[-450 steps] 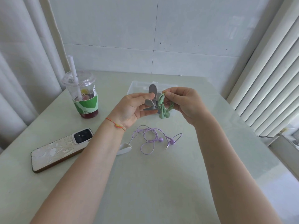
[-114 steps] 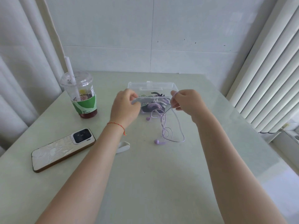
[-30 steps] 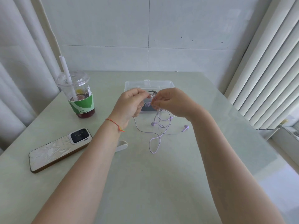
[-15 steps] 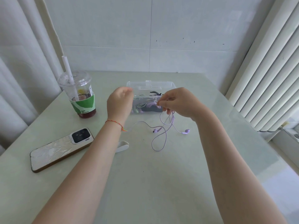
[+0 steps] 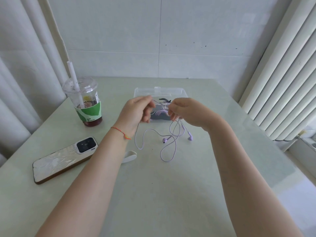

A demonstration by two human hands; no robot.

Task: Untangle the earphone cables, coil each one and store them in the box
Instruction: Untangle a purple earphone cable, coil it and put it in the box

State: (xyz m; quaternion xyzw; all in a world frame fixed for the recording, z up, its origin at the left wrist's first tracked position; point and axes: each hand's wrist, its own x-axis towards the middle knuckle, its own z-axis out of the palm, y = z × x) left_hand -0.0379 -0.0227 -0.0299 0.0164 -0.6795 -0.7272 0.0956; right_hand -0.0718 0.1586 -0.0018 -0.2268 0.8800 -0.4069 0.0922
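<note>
- Purple earphone cable point(image 5: 168, 147): thin lilac cord, two earbuds and slack loops lying on the table point(image 5: 171, 202) just in front of the clear box point(image 5: 142, 90); upper run held taut above the box's front edge.
- Left hand point(image 5: 136, 110): your fingertips pinch the cord; remaining fingers curled.
- Right hand point(image 5: 184, 108): your fingers are clamped on the cord opposite.
- Risk: pulling your hands apart may tighten crossed loops into a knot.
- Risk: a dragged earbud point(image 5: 190, 138) may snag in front of the box.
</note>
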